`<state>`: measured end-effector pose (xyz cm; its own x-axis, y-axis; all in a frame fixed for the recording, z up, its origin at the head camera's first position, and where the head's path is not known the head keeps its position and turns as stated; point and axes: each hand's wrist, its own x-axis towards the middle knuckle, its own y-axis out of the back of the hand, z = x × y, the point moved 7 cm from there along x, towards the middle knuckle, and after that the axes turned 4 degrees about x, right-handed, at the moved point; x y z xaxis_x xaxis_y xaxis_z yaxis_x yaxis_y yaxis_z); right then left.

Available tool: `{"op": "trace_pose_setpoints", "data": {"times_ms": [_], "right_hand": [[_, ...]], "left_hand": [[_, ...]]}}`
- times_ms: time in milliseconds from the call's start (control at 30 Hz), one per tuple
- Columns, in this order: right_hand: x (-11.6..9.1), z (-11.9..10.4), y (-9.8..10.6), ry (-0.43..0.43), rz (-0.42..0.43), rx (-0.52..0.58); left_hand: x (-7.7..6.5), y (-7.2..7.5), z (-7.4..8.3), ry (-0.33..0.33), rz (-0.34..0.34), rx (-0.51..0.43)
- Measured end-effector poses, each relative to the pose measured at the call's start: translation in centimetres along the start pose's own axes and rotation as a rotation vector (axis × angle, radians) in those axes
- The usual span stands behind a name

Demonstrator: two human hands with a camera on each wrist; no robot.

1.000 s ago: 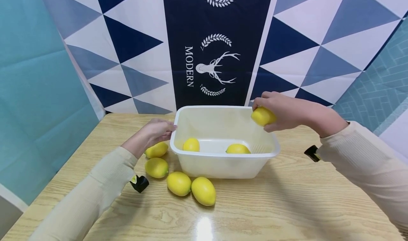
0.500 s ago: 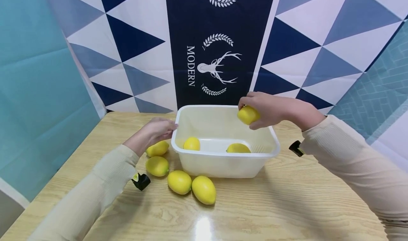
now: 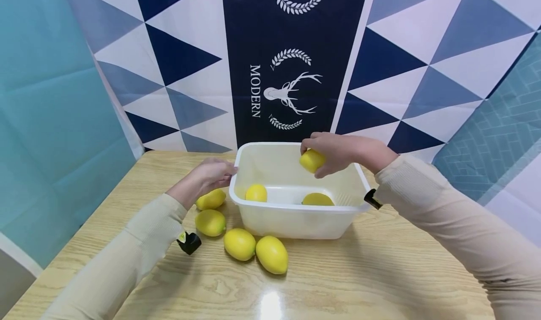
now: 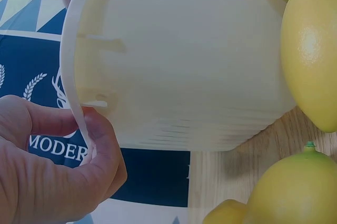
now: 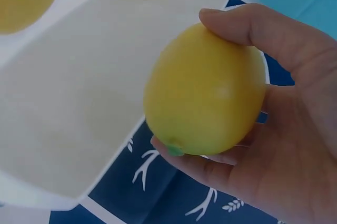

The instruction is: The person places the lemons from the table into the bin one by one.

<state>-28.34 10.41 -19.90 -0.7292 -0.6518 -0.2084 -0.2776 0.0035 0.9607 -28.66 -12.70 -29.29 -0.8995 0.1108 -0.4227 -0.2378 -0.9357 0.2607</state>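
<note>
My right hand (image 3: 331,152) grips a yellow lemon (image 3: 312,160) above the white plastic basin (image 3: 291,222). In the right wrist view thumb and fingers wrap that lemon (image 5: 205,92), its green tip pointing down. My left hand (image 3: 210,175) pinches the basin's left rim; the left wrist view shows thumb and fingers on both sides of the rim (image 4: 68,61). Inside the basin lie two lemons, one at the left (image 3: 256,193) and one right of the middle (image 3: 318,199).
Outside the basin, several lemons rest on the wooden table (image 3: 321,282): two by its left side, including one (image 3: 210,222), and two in front, including one (image 3: 272,255). A patterned cloth (image 3: 186,75) hangs behind the table.
My right hand has moved left with its lemon, from over the basin's right rim to above its middle. The left hand keeps its hold on the rim.
</note>
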Motion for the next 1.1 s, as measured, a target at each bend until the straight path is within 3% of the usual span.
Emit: {"op": "trace_pose_setpoints", "data": {"times_ms": [267,433,600,800,1100], "right_hand": [[-0.4,0.2,-0.6,-0.029,-0.062,-0.021],[-1.6,1.2,0.2,-0.039,-0.008,-0.015],[-3.0,3.9,-0.2,-0.106,0.032,-0.016],[-4.7,7.2,-1.0,-0.183,0.118,0.062],[-6.5,9.6,-1.8,-0.231,0.213,0.188]], "left_hand": [[0.0,-0.2,0.1,-0.005,-0.001,0.001],[0.2,-0.1,0.2,-0.006,-0.005,0.011],[0.2,0.0,0.0,0.003,-0.026,-0.016],[0.2,0.2,-0.2,-0.015,-0.036,-0.035],[0.2,0.5,-0.6,-0.068,-0.012,-0.028]]}}
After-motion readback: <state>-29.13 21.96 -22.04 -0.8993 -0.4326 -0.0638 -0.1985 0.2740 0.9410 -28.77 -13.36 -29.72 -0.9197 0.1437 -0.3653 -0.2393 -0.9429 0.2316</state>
